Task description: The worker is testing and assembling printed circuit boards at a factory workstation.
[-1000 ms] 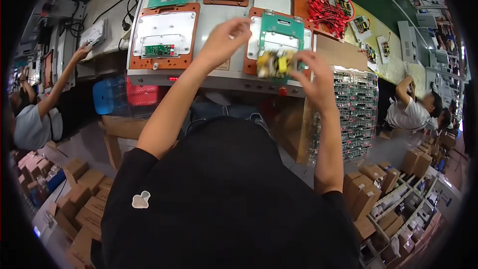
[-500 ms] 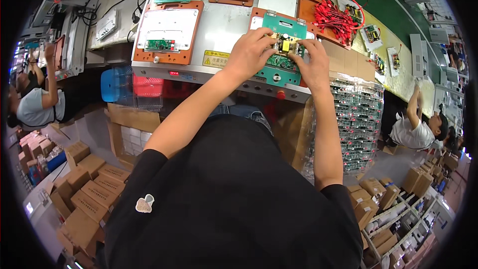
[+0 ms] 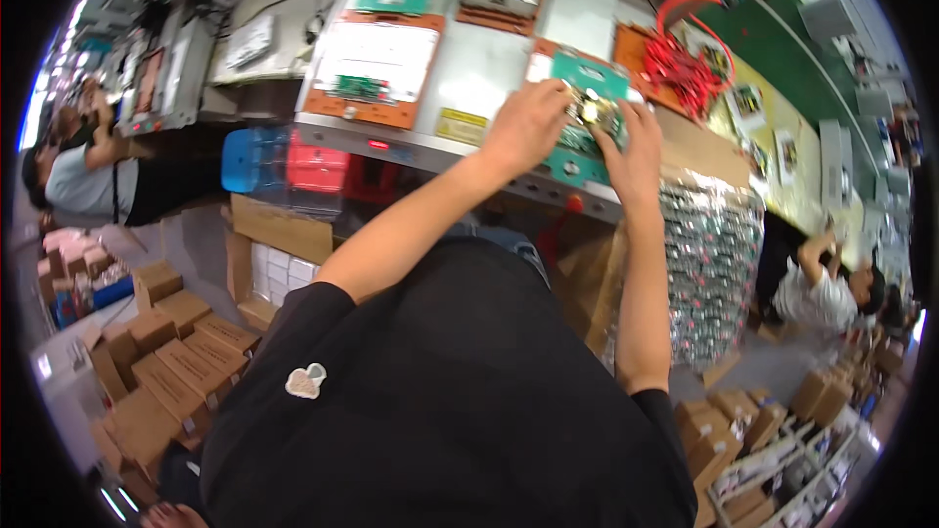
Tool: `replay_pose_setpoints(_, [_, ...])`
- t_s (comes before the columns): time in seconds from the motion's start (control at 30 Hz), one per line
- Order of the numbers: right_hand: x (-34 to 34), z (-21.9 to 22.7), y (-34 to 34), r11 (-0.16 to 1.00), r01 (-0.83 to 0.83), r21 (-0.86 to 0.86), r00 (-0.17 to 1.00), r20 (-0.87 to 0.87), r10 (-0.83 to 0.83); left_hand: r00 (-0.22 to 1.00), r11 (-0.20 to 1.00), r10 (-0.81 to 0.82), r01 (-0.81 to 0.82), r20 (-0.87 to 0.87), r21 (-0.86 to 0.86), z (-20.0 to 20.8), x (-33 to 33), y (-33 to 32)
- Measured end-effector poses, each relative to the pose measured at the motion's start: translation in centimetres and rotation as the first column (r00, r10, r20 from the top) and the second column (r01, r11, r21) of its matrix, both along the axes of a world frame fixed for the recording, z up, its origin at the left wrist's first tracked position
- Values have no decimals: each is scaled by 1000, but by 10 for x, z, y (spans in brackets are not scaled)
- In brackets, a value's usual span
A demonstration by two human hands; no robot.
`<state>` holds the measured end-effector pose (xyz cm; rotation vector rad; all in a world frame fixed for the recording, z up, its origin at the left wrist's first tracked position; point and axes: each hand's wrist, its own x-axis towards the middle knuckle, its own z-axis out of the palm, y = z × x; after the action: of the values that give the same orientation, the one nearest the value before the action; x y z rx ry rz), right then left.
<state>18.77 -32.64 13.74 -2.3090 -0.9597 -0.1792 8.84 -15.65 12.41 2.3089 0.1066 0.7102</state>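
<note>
A small circuit board [image 3: 593,110] with a yellow part on it sits over the green plate [image 3: 575,168] of a fixture. My left hand [image 3: 529,124] pinches its left edge, fingertips bent over it. On its right edge the thumb and fingers of my right hand [image 3: 638,149] close in from the other side. Below it, another green board shows in the plate, partly covered by my hands. Motion blur hides the fine parts, and I cannot tell whether the held board touches the plate.
Left on the bench is an orange-framed fixture [image 3: 360,115] with a small green board [image 3: 361,87]. Red-tipped wires [image 3: 677,73] lie at the back right. Beside my right forearm stand stacked boards in clear packaging [image 3: 706,269]. Blue [image 3: 242,160] and red bins [image 3: 318,168] sit below the bench; co-workers are on both sides.
The whole view has shifted and tilted, so the bench appears farther right and lower, with more blur. Both hands stay on the circuit board. A person's hand now shows at the lower left.
</note>
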Motion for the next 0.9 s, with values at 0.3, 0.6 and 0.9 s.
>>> replay_pose_setpoints(0.3, [-16,39,25,941,-24,337,988,-134,74,995,920,57,-85,-84,-384,18,-105,40])
replay_pose_setpoints(0.6, [-105,5,11,995,24,96,468,-881,74,622,537,781,-714,-54,-449,-20,-203,171])
replay_pose_setpoints(0.9, [-148,-104,-7,951,308,26,267,-962,-60,733,440,638,-599,-236,-669,-100,-209,243])
